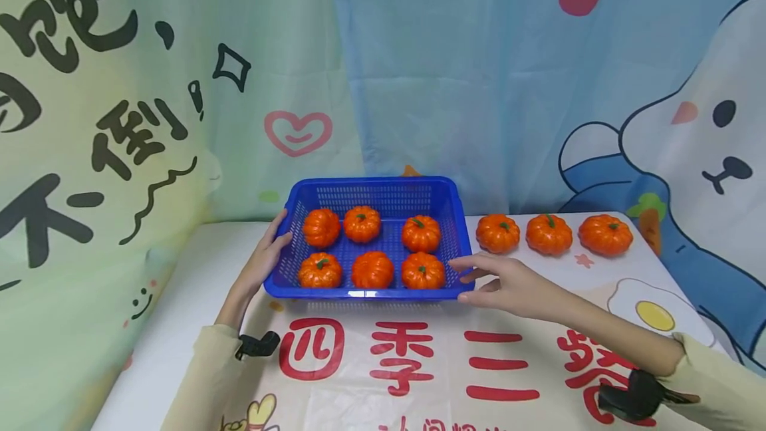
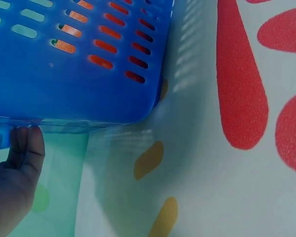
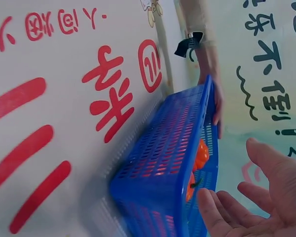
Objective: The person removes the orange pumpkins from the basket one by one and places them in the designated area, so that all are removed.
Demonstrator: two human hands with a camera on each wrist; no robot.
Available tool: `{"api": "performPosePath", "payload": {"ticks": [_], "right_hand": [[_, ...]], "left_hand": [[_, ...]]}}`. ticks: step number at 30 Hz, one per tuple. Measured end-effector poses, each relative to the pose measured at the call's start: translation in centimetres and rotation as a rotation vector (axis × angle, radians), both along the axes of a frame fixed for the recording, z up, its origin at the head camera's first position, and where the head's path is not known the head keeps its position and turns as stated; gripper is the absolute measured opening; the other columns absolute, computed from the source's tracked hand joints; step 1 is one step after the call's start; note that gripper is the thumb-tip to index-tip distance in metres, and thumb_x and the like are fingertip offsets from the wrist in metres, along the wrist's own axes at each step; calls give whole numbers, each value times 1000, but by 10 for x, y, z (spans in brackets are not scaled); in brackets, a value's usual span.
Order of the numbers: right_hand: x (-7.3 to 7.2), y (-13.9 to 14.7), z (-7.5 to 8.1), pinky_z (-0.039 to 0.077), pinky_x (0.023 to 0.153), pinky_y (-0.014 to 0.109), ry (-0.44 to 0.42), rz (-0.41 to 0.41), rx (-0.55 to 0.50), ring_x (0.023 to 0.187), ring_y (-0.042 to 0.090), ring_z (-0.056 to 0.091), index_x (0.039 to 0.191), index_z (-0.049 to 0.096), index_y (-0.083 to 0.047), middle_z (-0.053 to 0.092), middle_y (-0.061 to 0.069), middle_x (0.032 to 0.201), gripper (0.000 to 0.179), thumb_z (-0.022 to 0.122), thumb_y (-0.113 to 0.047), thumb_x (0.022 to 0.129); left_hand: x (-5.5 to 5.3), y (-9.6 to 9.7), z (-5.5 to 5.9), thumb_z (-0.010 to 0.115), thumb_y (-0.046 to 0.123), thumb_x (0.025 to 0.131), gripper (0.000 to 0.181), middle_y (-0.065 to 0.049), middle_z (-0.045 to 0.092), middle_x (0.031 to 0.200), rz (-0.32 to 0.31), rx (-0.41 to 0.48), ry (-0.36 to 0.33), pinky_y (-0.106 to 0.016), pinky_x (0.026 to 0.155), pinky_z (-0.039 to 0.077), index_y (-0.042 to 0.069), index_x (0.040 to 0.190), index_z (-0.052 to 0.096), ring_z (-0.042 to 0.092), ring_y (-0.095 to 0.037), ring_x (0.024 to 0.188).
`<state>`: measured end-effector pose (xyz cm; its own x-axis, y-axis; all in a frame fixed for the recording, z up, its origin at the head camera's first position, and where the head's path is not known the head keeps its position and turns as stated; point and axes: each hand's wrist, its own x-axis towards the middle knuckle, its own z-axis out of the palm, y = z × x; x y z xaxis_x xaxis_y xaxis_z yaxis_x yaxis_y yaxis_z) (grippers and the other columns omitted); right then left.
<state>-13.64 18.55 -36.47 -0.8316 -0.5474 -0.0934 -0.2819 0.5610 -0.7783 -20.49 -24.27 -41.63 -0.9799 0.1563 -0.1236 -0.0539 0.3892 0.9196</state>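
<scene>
A blue plastic basket (image 1: 371, 294) with slotted walls stands on the table and holds several small orange pumpkins (image 1: 373, 270). My left hand (image 1: 263, 258) grips its left rim, with the thumb laid over the edge in the head view. In the left wrist view the left fingers (image 2: 33, 148) meet the rim beside the basket's slotted outer wall (image 2: 79, 94). My right hand (image 1: 509, 285) is at the basket's front right corner, fingers spread and loosely bent. The right wrist view has these fingers (image 3: 209, 210) near the rim, with nothing between them and the thumb.
Three more orange pumpkins (image 1: 548, 235) sit in a row on the table right of the basket. A printed cloth (image 1: 443, 351) with red characters covers the table. A printed curtain (image 1: 419, 85) hangs behind the basket. Dark wrist devices (image 1: 634, 394) are strapped to both forearms.
</scene>
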Motion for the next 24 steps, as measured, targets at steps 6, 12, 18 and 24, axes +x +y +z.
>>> {"api": "performPosePath", "payload": {"ticks": [6, 12, 18, 24], "right_hand": [[-25, -33, -3, 58, 85, 32, 14, 57, 13, 112, 31, 63, 130, 59, -7, 63, 16, 127, 48, 69, -31, 90], [-60, -79, -12, 56, 92, 38, 28, 160, 100, 112, 30, 64, 130, 59, -6, 65, 15, 127, 46, 68, -27, 90], [-86, -118, -25, 48, 104, 43, -15, 227, 272, 126, 32, 55, 137, 54, -7, 58, 14, 137, 54, 70, -27, 89], [-95, -140, -30, 39, 113, 46, 7, 253, 358, 133, 30, 48, 137, 54, -8, 55, 11, 141, 58, 74, -25, 85]], "left_hand": [[0, -3, -2, 33, 20, 104, 60, -18, 5, 164, -3, 10, 2, -62, 120, 6, 13, 157, 7, 9, -42, 150], [-1, -6, -3, 34, 20, 104, 61, -19, 5, 164, 0, 7, 4, -64, 119, 6, 14, 158, 7, 10, -44, 149], [-1, -6, -3, 35, 20, 104, 61, -17, 6, 164, 8, 16, 1, -64, 119, 6, 17, 158, 7, 10, -42, 150], [-3, -3, -4, 35, 20, 104, 60, -16, 5, 164, -6, 27, 10, -63, 119, 5, 15, 158, 8, 8, -41, 150]]}}
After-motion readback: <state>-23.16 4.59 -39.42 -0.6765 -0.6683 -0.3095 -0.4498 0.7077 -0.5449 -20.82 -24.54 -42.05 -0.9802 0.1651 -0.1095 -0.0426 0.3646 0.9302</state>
